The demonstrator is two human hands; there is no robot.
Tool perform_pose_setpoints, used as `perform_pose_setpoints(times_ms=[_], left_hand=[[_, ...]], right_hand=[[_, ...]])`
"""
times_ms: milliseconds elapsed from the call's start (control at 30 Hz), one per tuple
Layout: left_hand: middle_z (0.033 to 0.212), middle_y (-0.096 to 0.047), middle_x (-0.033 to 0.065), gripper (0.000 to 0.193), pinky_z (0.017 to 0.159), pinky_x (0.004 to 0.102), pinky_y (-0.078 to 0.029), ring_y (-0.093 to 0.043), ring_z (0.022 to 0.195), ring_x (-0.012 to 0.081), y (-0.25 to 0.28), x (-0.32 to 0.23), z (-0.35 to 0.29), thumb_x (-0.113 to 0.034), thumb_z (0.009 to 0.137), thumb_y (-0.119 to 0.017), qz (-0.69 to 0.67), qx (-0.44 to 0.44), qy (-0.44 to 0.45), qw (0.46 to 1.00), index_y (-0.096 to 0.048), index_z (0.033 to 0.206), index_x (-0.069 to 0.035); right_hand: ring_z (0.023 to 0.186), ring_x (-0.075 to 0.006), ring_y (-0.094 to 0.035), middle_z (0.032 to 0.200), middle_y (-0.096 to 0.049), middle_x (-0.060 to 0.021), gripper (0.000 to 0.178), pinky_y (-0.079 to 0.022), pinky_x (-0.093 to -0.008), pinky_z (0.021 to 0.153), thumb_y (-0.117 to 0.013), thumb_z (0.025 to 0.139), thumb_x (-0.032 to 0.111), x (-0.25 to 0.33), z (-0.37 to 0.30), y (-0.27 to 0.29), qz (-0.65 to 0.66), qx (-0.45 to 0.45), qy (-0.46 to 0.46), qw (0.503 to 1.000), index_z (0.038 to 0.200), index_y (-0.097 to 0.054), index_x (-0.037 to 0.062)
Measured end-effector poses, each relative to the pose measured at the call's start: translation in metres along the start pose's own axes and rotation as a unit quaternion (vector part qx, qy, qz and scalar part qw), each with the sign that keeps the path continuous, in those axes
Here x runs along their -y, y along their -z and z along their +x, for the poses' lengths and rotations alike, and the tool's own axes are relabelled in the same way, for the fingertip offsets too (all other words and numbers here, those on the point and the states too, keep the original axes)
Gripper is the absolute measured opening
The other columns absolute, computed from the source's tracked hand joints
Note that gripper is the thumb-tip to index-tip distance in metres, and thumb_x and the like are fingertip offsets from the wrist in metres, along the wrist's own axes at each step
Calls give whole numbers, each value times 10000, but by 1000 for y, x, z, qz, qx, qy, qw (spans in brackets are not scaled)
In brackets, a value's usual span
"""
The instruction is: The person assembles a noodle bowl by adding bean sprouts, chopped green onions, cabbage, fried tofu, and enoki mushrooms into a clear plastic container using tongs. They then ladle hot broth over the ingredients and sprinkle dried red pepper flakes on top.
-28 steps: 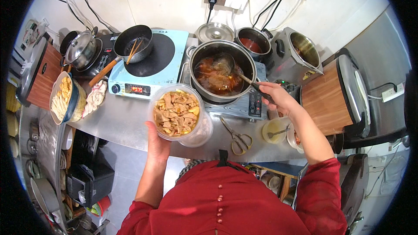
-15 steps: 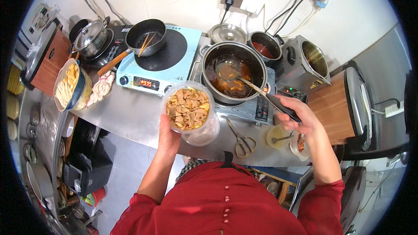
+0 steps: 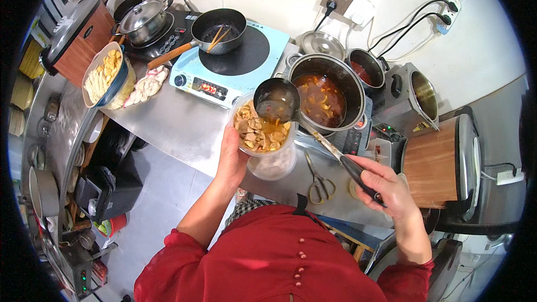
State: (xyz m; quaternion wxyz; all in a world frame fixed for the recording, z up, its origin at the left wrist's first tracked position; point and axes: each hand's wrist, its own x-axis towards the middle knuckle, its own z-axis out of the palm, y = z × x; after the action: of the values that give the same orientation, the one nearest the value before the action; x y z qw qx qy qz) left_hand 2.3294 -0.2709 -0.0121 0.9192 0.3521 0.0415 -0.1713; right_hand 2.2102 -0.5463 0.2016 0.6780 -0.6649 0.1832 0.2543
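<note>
My left hand (image 3: 230,159) grips a clear round plastic tub (image 3: 266,150) from its left side, raised above the counter. Sliced meat (image 3: 250,128) in brownish liquid fills much of it. With fingers wrapped around the black handle, my right hand (image 3: 386,185) holds a ladle (image 3: 278,99). The ladle's bowl is tilted over the tub, with liquid at its lower edge above the meat. Just behind stands a large steel pot (image 3: 353,86) of reddish-brown broth with pieces floating in it. Below the tub, on the counter, rests a clear plastic lid or container (image 3: 272,166).
Scissors (image 3: 319,182) lie on the steel counter (image 3: 162,134). A wooden-handled pan (image 3: 226,50) holding chopsticks stands on a light blue induction cooker (image 3: 193,75). At left is a tub of noodles (image 3: 106,84); at right, a smaller pot (image 3: 369,72) and a wood-patterned box (image 3: 430,162).
The ladle has moved from inside the pot to over the tub and tipped there. More liquid shows among the meat. The whole view has shifted, so the surroundings sit farther right.
</note>
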Motion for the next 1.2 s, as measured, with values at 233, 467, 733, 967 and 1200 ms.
perform_pose_setpoints(times_ms=[233, 467, 733, 967, 1200], left_hand=[[1501, -445, 71, 816, 1133, 416, -389, -444, 1381, 225, -7, -4, -4, -599, 932, -592, 5, 16, -17, 1000, -328, 1521, -99], [1510, -444, 82, 805, 1154, 428, -360, -427, 1394, 234, -8, 0, -5, -600, 942, -577, -23, 6, 17, 1000, -346, 1519, -90], [1543, -411, 73, 875, 1172, 442, -313, -386, 1423, 241, -6, 2, -6, -670, 912, -545, 5, 15, 21, 1000, -328, 1534, -94], [1532, -420, 82, 910, 1147, 447, -362, -422, 1404, 250, -4, -4, -10, -695, 891, -563, 13, 16, 15, 1000, -326, 1533, -95], [1528, -431, 77, 912, 1122, 439, -392, -437, 1395, 246, 1, -9, -14, -719, 895, -526, 35, -27, 17, 999, -319, 1535, -104]], right_hand=[[481, -57, -409, 668, -548, -27, 515, -297, -208, 417, -545, 1028, 296, -9, -1, -7, -72, -7, 70, 995, 1472, -457, 50], [425, -85, -381, 676, -536, -57, 469, -269, -216, 411, -505, 1046, 300, -13, -6, 19, 237, 26, 15, 971, 1447, -472, 60], [456, -65, -405, 666, -535, -8, 453, -291, -203, 405, -518, 1035, 227, -23, 25, 50, -62, -120, 60, 989, 1451, -481, 51], [536, -84, -541, 666, -579, -14, 449, -420, -262, 482, -568, 984, 238, -31, 82, 83, -245, -246, 96, 933, 1384, -549, 36], [499, -58, -452, 665, -517, 15, 406, -290, -213, 371, -517, 1026, 201, -28, 104, 94, -128, -211, 42, 968, 1404, -523, 52]])
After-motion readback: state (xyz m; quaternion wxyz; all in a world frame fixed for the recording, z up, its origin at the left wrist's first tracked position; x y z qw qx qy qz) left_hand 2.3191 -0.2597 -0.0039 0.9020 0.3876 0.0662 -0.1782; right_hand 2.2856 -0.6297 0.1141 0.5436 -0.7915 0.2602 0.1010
